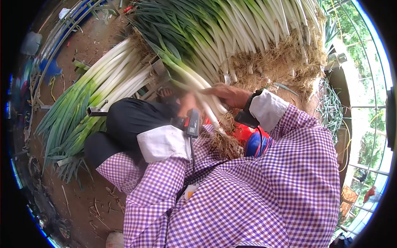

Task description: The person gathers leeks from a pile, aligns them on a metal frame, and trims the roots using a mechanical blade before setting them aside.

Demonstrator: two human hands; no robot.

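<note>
A small bunch of leeks (191,75) slants across my lap, its green tops up and left and its stringy roots (226,144) down over the checked clothing. My right hand (230,95) is closed on the white stems from the right side. Left of the stems, my left hand (188,104) is smeared by motion and partly hidden behind the wrist device, so its fingers cannot be made out. Beyond the hands lies a large heap of leeks (231,35), roots toward me.
At left, another pile of leeks (97,89) rests on a metal frame (97,110), beside my bent knee (128,120). Brown ground (78,202) carries plant scraps. A red and blue item (254,140) sits under my right wrist. Green trimmings (331,103) lie at right.
</note>
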